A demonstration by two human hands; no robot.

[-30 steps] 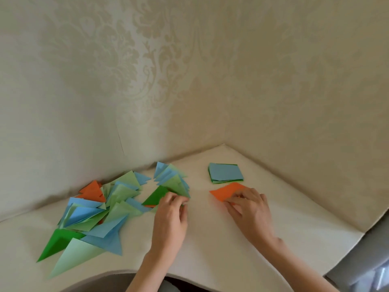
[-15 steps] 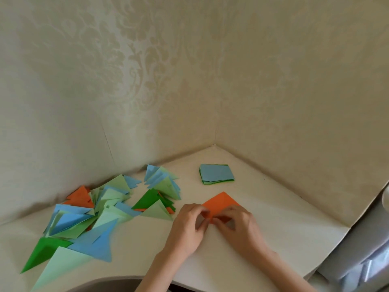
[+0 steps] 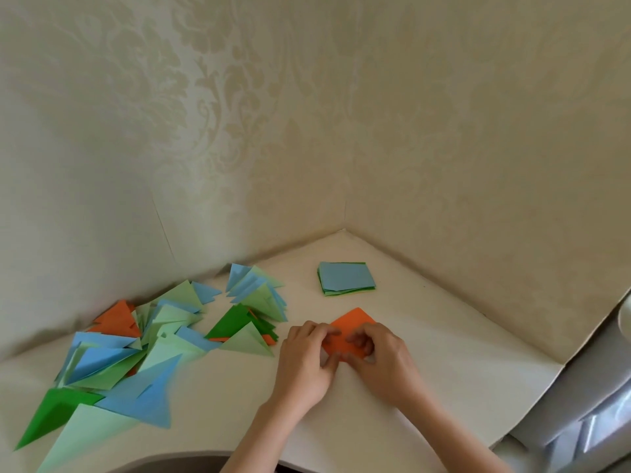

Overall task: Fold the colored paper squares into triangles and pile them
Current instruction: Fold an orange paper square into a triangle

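Observation:
An orange paper square (image 3: pixel 348 327) lies on the white table (image 3: pixel 426 377) in front of me. My left hand (image 3: pixel 304 360) and my right hand (image 3: pixel 382 356) meet over its near part, fingertips curled onto the sheet and pinching it. The near corner is hidden under my fingers. A small stack of unfolded squares (image 3: pixel 345 277), blue on top with green below, sits behind it near the wall corner. To the left spreads a loose pile of folded triangles (image 3: pixel 160 339) in blue, light green, dark green and orange.
Patterned walls meet in a corner right behind the table. The table's right edge runs diagonally beside a grey object (image 3: pixel 601 418). The curved front edge of the table is close to my forearms.
My left hand left the triangle pile and joined my right hand on the orange sheet. The orange sheet was drawn nearer to me, and both hands now work its near part.

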